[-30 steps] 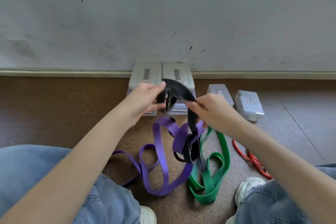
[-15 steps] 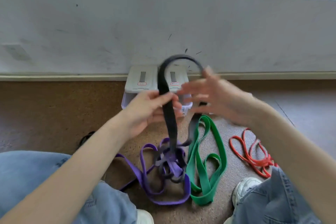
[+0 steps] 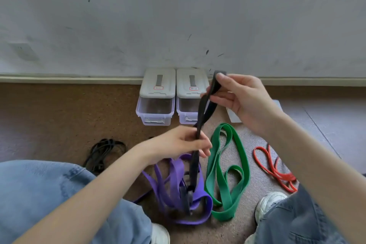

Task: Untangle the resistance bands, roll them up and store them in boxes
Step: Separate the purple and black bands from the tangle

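A black resistance band [image 3: 204, 111] is stretched upright between my two hands. My right hand [image 3: 237, 99] pinches its folded top end near the boxes. Lower down, my left hand [image 3: 186, 142] grips both strands together. The band's lower end hangs into a purple band [image 3: 174, 188] heaped on the floor between my knees. A green band [image 3: 225, 166] lies in loops just right of the purple one. A thin red band [image 3: 275, 170] lies further right. Two lidded clear boxes [image 3: 157, 97] [image 3: 189, 93] stand against the wall.
A thin black band bundle [image 3: 105, 150] lies on the floor at left by my left knee. A further box [image 3: 234, 117] is partly hidden behind my right hand. My shoes [image 3: 267, 202] and jeans-clad legs frame the bands. The wall's skirting runs behind the boxes.
The black band's top loop has been pulled flat and taut. My right hand went from open fingers to pinching its top end. My left hand slid down the band.
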Motion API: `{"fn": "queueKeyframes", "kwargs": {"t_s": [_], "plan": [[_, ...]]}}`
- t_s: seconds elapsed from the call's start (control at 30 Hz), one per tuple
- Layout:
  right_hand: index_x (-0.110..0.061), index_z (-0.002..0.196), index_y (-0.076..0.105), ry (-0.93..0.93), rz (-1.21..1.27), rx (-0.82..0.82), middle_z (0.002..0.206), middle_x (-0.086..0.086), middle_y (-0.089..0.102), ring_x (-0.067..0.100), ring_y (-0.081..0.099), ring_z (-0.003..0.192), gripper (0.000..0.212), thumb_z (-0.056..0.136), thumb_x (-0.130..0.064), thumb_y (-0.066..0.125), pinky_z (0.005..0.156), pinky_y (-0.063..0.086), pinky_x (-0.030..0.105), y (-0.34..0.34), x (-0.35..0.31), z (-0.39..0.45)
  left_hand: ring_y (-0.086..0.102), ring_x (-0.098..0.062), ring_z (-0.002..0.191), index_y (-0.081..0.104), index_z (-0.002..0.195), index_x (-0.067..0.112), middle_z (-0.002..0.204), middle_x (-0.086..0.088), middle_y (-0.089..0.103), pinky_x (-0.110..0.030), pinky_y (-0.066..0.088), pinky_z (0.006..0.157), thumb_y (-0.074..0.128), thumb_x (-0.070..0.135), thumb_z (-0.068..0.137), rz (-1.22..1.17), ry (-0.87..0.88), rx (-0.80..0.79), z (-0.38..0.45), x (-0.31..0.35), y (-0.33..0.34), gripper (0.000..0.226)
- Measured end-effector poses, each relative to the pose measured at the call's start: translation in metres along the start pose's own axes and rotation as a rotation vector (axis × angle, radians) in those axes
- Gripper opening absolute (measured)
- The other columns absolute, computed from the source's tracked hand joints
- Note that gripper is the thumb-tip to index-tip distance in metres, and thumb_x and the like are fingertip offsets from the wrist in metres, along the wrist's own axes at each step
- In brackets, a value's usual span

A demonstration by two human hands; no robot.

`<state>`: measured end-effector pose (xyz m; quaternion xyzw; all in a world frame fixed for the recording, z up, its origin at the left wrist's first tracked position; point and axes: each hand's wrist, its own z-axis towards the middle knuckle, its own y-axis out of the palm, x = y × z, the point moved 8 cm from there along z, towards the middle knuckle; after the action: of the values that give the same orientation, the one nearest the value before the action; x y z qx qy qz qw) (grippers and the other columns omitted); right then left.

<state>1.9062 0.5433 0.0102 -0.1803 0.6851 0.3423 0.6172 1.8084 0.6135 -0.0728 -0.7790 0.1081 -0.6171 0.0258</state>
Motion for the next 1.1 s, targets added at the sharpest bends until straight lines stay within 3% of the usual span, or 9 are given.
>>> {"fn": "queueKeyframes", "kwargs": {"t_s": [0.2,0.3,0.4,0.5,0.6,0.83,0.9,0.97,1.1], "plan": [[-0.011,0.115,0.059,0.295,-0.188,-0.281,0.115,0.007,0.067,0.021,0.066,0.103,0.051,0.08,-0.049,0.056,0.082,0.056,0.033,0.003,0.027,-0.012,0.072,-0.021,0.076,0.058,0.092,0.006,0.075,-0.008,0.072,-0.028,0.056,0.064,0.054,0.036,0.081,-0.586,0.175,0.209,-0.006,0.054,-0.053,0.032],[-0.015,0.104,0.064,0.372,-0.493,-0.512,0.108,0.011,0.068,0.021,0.066,0.1,0.025,0.085,-0.03,0.065,0.084,0.056,0.031,0.035,0.064,-0.037,0.072,-0.023,0.079,0.058,0.089,0.006,0.076,-0.009,0.072,-0.03,0.057,0.065,0.054,0.036,0.08,-0.604,0.228,0.273,-0.005,0.068,-0.059,0.032],[-0.008,0.085,0.062,0.239,-0.533,-0.315,0.081,0.011,0.068,0.019,0.068,0.078,0.004,0.088,-0.01,0.06,0.074,0.058,0.028,0.034,0.05,-0.028,0.07,-0.023,0.092,0.06,0.096,0.006,0.091,-0.011,0.073,-0.032,0.057,0.077,0.054,0.039,0.081,-0.571,0.17,0.259,-0.008,0.06,-0.061,0.037],[-0.01,0.079,0.058,0.036,-0.555,-0.12,0.065,0.003,0.064,0.012,0.065,0.062,0.011,0.089,-0.006,0.057,0.061,0.057,0.023,0.019,0.008,-0.017,0.062,-0.013,0.107,0.061,0.112,0.015,0.11,0.002,0.069,-0.027,0.049,0.089,0.057,0.055,0.077,-0.033,-0.044,0.262,-0.014,0.036,-0.062,0.053],[-0.015,0.076,0.057,-0.151,-0.704,-0.253,0.057,-0.003,0.064,0.009,0.063,0.055,0.014,0.088,-0.008,0.06,0.058,0.051,0.021,0.041,-0.013,-0.02,0.049,-0.014,0.117,0.048,0.127,0.019,0.127,0.004,0.052,-0.027,0.044,0.092,0.071,0.054,0.07,0.614,-0.147,0.345,-0.008,0.016,-0.058,0.07],[-0.015,0.077,0.057,-0.302,-0.853,-0.301,0.062,-0.002,0.065,0.009,0.061,0.055,0.011,0.086,-0.01,0.061,0.063,0.052,0.023,0.053,-0.038,-0.025,0.034,-0.008,0.102,0.042,0.11,0.016,0.111,0.001,0.036,-0.018,0.034,0.081,0.085,0.038,0.059,0.655,0.336,0.876,-0.021,0.053,-0.072,0.07],[-0.012,0.078,0.057,-0.297,-0.815,-0.332,0.062,0.001,0.064,0.012,0.061,0.055,0.011,0.087,-0.007,0.06,0.062,0.051,0.025,0.054,-0.038,-0.028,0.032,0.004,0.117,0.032,0.124,0.036,0.127,0.017,0.034,-0.005,0.032,0.09,0.085,0.035,0.061,0.447,0.358,0.635,-0.009,0.05,-0.062,0.083],[-0.006,0.081,0.057,-0.315,-0.714,-0.366,0.062,0.001,0.063,0.018,0.06,0.056,0.008,0.088,-0.005,0.059,0.061,0.052,0.031,0.057,-0.039,-0.03,0.041,0.02,0.112,0.037,0.119,0.045,0.121,0.039,0.047,0.002,0.035,0.085,0.082,0.029,0.069,0.248,0.269,0.188,0.009,0.036,-0.027,0.069],[-0.006,0.082,0.057,-0.338,-0.438,-0.302,0.059,-0.002,0.062,0.022,0.061,0.061,0.006,0.088,-0.008,0.058,0.058,0.05,0.028,0.045,-0.049,-0.028,0.063,-0.01,0.084,0.065,0.102,0.015,0.089,-0.002,0.07,-0.023,0.051,0.079,0.067,0.009,0.083,0.268,0.017,-0.082,0.022,-0.029,0.018,0.02]]}}
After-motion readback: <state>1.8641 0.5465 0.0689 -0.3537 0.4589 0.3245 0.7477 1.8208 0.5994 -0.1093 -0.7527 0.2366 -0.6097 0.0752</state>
